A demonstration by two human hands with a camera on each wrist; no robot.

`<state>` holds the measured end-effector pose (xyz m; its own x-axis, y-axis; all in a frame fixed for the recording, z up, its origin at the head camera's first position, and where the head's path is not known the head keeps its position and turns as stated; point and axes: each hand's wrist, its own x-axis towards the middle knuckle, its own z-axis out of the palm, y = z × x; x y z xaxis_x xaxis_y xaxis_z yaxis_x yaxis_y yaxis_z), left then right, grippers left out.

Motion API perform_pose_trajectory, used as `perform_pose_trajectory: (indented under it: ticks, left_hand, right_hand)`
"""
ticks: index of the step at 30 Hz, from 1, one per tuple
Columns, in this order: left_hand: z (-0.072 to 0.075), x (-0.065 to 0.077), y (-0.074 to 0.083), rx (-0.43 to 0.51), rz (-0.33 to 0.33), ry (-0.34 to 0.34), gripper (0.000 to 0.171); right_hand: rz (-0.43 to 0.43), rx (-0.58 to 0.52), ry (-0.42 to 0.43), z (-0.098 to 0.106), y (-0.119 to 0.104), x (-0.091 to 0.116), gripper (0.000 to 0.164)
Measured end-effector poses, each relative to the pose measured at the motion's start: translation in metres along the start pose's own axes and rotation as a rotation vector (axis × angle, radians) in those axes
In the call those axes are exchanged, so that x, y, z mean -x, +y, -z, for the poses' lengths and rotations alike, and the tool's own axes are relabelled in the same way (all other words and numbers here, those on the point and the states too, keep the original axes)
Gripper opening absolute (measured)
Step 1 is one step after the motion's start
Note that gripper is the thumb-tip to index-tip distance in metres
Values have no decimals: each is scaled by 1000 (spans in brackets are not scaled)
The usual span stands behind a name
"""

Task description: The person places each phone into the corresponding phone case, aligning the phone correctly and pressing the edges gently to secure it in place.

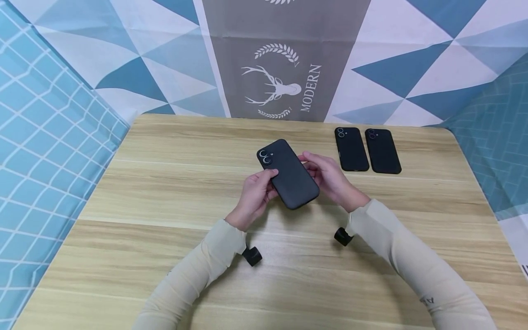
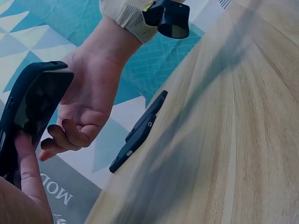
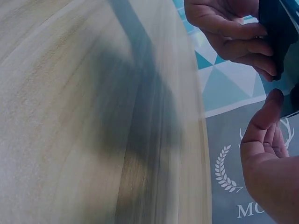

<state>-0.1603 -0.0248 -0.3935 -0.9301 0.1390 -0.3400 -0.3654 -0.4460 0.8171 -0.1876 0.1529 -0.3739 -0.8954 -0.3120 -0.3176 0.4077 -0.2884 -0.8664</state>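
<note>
My left hand (image 1: 256,192) grips a black smartphone (image 1: 292,176) by its near left edge, thumb on the back and fingers beneath. The back faces up, two ringed lenses at its far left corner. The left wrist view shows the glossy underside of the phone (image 2: 39,95), with a left fingertip against it. My right hand (image 1: 328,178) is beside the phone's right edge, fingers loosely bent; in the left wrist view its palm (image 2: 93,86) shows with nothing in it. In the right wrist view, the right thumb (image 3: 268,109) lies right at the phone's edge.
Two more black phone-shaped pieces with camera lenses, a left one (image 1: 352,150) and a right one (image 1: 383,151), lie side by side at the back right of the wooden table (image 1: 165,183). Patterned cloth (image 1: 284,59) hangs behind the table's far edge.
</note>
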Motion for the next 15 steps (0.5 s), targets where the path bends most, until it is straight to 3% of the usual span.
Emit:
perform_pose_trajectory:
  ticks: [15]
  left_hand:
    - [-5,3,-4,-115,47,-101,19]
  right_hand:
    - [-22,100,-99,4,-11,-7,23]
